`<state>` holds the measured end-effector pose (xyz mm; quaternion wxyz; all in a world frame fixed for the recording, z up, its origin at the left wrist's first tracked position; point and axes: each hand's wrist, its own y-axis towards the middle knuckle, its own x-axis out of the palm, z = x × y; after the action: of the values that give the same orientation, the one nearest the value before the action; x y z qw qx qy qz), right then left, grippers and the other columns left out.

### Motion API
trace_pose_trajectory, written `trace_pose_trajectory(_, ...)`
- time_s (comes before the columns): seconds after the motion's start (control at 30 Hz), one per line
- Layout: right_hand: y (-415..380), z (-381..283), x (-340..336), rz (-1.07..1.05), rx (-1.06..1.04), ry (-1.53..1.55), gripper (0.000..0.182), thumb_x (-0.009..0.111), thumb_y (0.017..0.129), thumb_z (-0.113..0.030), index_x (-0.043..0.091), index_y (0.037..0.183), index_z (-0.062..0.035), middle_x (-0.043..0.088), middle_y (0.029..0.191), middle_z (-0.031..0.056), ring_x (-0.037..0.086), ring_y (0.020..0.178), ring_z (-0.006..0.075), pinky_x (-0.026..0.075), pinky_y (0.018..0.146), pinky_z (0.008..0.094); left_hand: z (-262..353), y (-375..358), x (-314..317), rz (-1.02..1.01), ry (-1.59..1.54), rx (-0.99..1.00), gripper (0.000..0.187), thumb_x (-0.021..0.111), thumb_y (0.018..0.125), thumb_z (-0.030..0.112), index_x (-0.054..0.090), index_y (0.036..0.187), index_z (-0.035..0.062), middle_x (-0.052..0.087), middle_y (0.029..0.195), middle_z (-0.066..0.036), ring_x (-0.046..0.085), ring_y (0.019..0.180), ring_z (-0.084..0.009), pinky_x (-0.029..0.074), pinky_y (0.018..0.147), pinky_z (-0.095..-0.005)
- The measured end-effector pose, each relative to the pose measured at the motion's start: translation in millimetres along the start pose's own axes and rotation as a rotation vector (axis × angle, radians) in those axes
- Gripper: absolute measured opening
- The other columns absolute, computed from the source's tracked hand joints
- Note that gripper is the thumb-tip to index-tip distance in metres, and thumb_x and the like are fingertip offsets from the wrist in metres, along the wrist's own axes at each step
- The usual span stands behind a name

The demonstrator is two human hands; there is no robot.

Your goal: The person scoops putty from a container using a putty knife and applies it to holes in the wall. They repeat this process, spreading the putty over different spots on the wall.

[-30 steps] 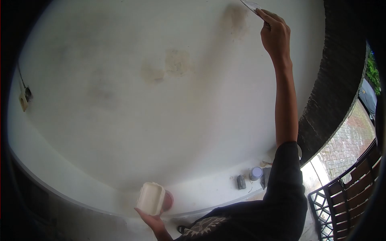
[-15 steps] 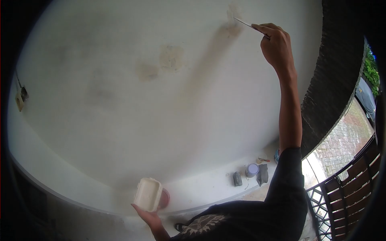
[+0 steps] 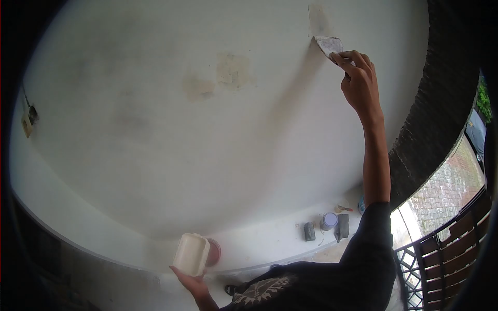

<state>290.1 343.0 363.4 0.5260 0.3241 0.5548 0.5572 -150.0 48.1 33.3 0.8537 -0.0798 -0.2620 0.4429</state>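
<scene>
High on the white wall (image 3: 155, 129), right hand (image 3: 359, 83) clamped on a putty knife (image 3: 328, 45), blade touching a patch. Low down, left hand (image 3: 193, 282) gripping a white container (image 3: 191, 254).

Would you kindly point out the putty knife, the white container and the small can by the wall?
putty knife (image 3: 329, 45), head view, on the flat blade against the wall.
white container (image 3: 191, 254), head view, on its lid.
small can (image 3: 329, 220), head view, on its top.
</scene>
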Motion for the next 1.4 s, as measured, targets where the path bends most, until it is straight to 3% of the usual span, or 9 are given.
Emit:
trace_pose_trajectory(0.1,1,5,-14,-0.029,0.032,-0.048,0.048,0.056,0.071,0.013,0.072,0.109,-0.0119,0.067,0.098,0.0041,0.059,0.097,0.0236,0.047,0.087,0.0361,-4,6,2,-0.027,-0.016,0.006,0.078,0.031,0.093,0.069,0.029,0.145,0.011,0.037,0.145,-0.01,0.041,0.127,-0.0321,0.041,0.087,-0.0531)
trace_pose_trajectory(0.17,10,0,-15,0.203,0.041,-0.011,0.048,0.056,0.072,0.013,0.072,0.11,-0.0121,0.067,0.1,0.0044,0.06,0.097,0.023,0.047,0.088,0.0354,-6,8,2,-0.044,-0.028,0.006,0.078,0.031,0.093,0.069,0.029,0.145,0.0111,0.037,0.145,-0.01,0.041,0.128,-0.032,0.041,0.088,-0.0537)
trace_pose_trajectory(0.33,5,-12,49,0.138,0.098,0.008,0.059,0.059,0.071,0.013,0.064,0.123,-0.0146,0.057,0.128,0.0031,0.048,0.118,0.0261,0.038,0.099,0.0406,-5,10,4,-0.088,-0.053,0.01,0.078,0.031,0.093,0.069,0.028,0.146,0.0113,0.036,0.146,-0.01,0.039,0.129,-0.032,0.04,0.089,-0.0553)
trace_pose_trajectory(0.63,-1,-22,-5,0.139,0.163,-0.058,0.052,0.058,0.071,0.013,0.071,0.113,-0.0145,0.064,0.107,0.0016,0.052,0.105,0.0251,0.039,0.09,0.0398,-7,7,-4,-0.062,-0.06,0.01,0.078,0.03,0.094,0.069,0.027,0.146,0.0107,0.035,0.147,-0.01,0.039,0.129,-0.0318,0.04,0.089,-0.0551)
trace_pose_trajectory(0.7,9,-19,2,0.198,0.171,-0.057,0.051,0.059,0.073,0.011,0.07,0.115,-0.0148,0.063,0.109,0.0028,0.052,0.104,0.0257,0.039,0.09,0.0404,-12,9,1,0.007,-0.04,0.052,0.08,0.04,0.085,0.076,0.037,0.138,0.0169,0.047,0.134,-0.005,0.051,0.11,-0.0238,0.043,0.063,-0.0371)
trace_pose_trajectory(1.03,-28,-27,27,0.045,0.213,-0.062,0.054,0.062,0.072,0.012,0.067,0.119,-0.0143,0.06,0.111,0.0054,0.053,0.102,0.0247,0.041,0.084,0.0394,-13,10,-4,0.016,-0.057,0.065,0.079,0.04,0.085,0.076,0.038,0.138,0.0172,0.048,0.133,-0.005,0.051,0.11,-0.0234,0.043,0.064,-0.0377)
trace_pose_trajectory(1.1,-13,-26,12,0.119,0.226,-0.042,0.051,0.061,0.074,0.011,0.068,0.118,-0.0142,0.059,0.113,0.0062,0.053,0.103,0.0257,0.042,0.085,0.0403,-5,6,-1,-0.037,-0.028,0.013,0.081,0.031,0.092,0.07,0.028,0.146,0.0094,0.034,0.147,-0.012,0.038,0.13,-0.0337,0.038,0.091,-0.0581)
trace_pose_trajectory(1.3,0,-20,44,0.078,0.198,-0.002,0.061,0.056,0.075,0.013,0.064,0.126,-0.0192,0.056,0.122,0.0062,0.05,0.106,0.0266,0.042,0.095,0.0398,-2,4,4,-0.061,-0.049,0.018,0.081,0.031,0.092,0.07,0.028,0.146,0.0093,0.034,0.147,-0.011,0.038,0.13,-0.033,0.039,0.09,-0.057)
trace_pose_trajectory(1.4,-12,-18,19,0.098,0.2,-0.015,0.053,0.056,0.073,0.014,0.071,0.113,-0.0176,0.063,0.107,0.0038,0.055,0.1,0.0244,0.043,0.091,0.0387,-3,3,4,-0.099,-0.042,0.008,0.082,0.03,0.092,0.071,0.027,0.146,0.01,0.033,0.148,-0.01,0.036,0.132,-0.0335,0.038,0.091,-0.0571)
